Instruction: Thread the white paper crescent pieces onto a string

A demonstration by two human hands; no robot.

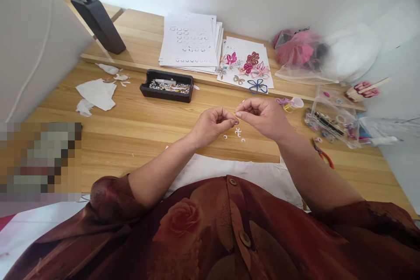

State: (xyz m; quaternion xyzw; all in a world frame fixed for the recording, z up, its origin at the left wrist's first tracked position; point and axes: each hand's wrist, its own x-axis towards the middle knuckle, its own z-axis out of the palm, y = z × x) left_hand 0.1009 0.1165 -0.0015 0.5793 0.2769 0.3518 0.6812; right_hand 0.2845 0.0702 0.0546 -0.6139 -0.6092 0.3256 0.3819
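Over the middle of the table, my left hand (pixel 213 124) pinches a small dark ring-like piece (pixel 236 121) between thumb and forefinger. Just to its right, my right hand (pixel 264 116) is closed in a pinch, its fingertips close to that piece. Whatever it grips is too small to make out. Below the fingertips, several tiny white crescent-shaped pieces (pixel 238 132) lie loose on the wooden table (pixel 141 127).
A black tray (pixel 166 98) of beads stands behind my left hand. Further back lie stacked paper sheets (pixel 190 43) and wire flowers (pixel 257 86). Pliers (pixel 324 156) and a clear box (pixel 337 118) sit at the right. Torn white paper (pixel 96 94) lies at the left.
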